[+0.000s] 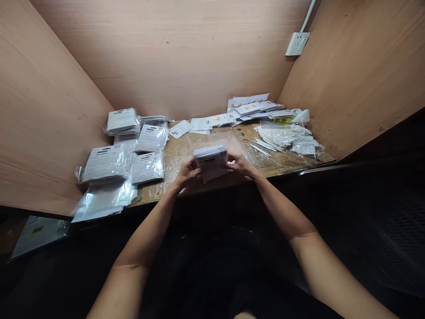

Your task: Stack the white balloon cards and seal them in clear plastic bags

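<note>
Between my two hands, over the front of the cardboard-covered table, is a stack of printed white cards (212, 160) with a clear plastic bag (230, 141) around or behind it; I cannot tell which. My left hand (188, 172) grips the stack's left edge, thumb across the near face. On the opposite edge my right hand (239, 165) is closed, fingers partly hidden behind the stack. The cards tilt so their top edges and a printed face show.
Bagged card packs (106, 163) are piled at the left. Loose cards (219, 119) lie along the back, with more heaped back right. Thin white sticks (282, 135) sit on plastic at the right. Wooden panels (186, 53) enclose three sides; a socket (298, 43) is on the wall.
</note>
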Motion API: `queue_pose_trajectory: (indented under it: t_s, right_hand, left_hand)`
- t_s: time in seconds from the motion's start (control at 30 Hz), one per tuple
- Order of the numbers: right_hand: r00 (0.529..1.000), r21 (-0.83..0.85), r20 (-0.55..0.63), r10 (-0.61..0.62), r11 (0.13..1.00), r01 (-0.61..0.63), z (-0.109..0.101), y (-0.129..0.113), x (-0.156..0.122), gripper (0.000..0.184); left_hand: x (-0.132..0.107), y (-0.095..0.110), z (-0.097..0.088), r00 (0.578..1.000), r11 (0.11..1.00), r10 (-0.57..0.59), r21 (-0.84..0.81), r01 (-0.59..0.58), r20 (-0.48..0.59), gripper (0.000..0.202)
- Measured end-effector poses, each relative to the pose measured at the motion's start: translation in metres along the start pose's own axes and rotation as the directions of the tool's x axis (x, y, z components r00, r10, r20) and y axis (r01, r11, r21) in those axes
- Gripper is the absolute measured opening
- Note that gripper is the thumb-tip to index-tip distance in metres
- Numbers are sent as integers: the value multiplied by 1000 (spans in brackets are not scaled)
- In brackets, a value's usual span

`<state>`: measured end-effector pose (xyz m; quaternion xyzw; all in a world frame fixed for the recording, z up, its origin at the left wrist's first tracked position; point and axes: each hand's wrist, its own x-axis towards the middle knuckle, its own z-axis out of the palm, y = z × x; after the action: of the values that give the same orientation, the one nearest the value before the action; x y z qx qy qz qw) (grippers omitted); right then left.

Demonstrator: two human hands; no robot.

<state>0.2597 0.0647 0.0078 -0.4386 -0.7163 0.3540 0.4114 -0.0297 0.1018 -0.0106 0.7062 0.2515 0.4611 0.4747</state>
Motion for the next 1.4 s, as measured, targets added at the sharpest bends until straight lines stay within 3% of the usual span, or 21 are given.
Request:
queue_pose_trajectory:
  t_s: [0.07, 0.17, 0.23, 0.3, 0.37, 0.5, 0.6, 0.73, 0.83, 0.93, 1.07, 1.17, 1.23, 1.33, 1.4]
  right_hand:
    - [1000, -20, 21, 18, 1000, -18, 0, 0, -2, 36]
    - [999, -5, -34, -28, 1000, 28, -2, -2, -1, 39]
    - [997, -15, -52, -60, 998, 59, -4, -3, -1, 36]
    - [998, -63, -20, -60, 996, 59, -6, -4, -3, 36]
    - [998, -74, -2, -59, 996, 58, -6, -5, -5, 32]
    - [993, 17, 34, -114, 993, 114, -7, -13, -4, 55]
    - [983, -87, 84, -162, 982, 169, -6, -14, -2, 37]
    - [974, -163, 117, -192, 964, 210, -5, -1, 0, 29]
    - [978, -168, 189, -86, 979, 119, -4, 12, 5, 29]
    - [958, -135, 284, 28, 991, 11, -4, 23, 8, 30]
    - [943, -89, 331, 40, 996, -11, 1, 26, 7, 31]
    - [965, -114, 262, 9, 993, 22, 8, 14, 0, 28]
    - [988, -85, 151, 19, 996, -7, 16, 0, -8, 29]
    - [989, 191, 64, 132, 971, -142, 34, -23, -27, 44]
    - [969, 353, 53, 243, 903, -245, 45, -33, -42, 55]
  left_hand:
    - [-2, 2, -3, 999, 1000, -21, 14, 21, 38, 55]
    - [-4, 6, -4, 997, 1000, 5, 14, -3, -79, 70]
    - [-8, 9, -3, 990, 998, 20, 55, -13, -140, 65]
    - [-13, 11, 0, 993, 995, 13, 99, -1, -121, 52]
    - [-17, 13, 3, 996, 996, 20, 85, -12, -90, 56]
    - [-21, 15, 9, 983, 989, 98, 123, -79, -154, 79]
    - [-24, 12, 9, 985, 967, 87, 249, -48, -148, 57]
    - [-30, 2, 5, 996, 944, 36, 330, -6, -85, 37]
    - [-35, -5, 4, 995, 912, -60, 402, 88, -84, 34]
    - [-40, -12, 7, 977, 842, -141, 501, 202, -158, 31]
    - [-42, -17, 13, 956, 761, -189, 582, 286, -223, 29]
    - [-38, -11, 21, 954, 802, -182, 525, 284, -238, 27]
    - [-35, -1, 29, 943, 891, -199, 352, 288, -266, 37]
    - [-37, 17, 36, 915, 949, -303, 8, 317, -267, 57]
    - [-41, 28, 32, 919, 943, -327, -8, 334, -219, 64]
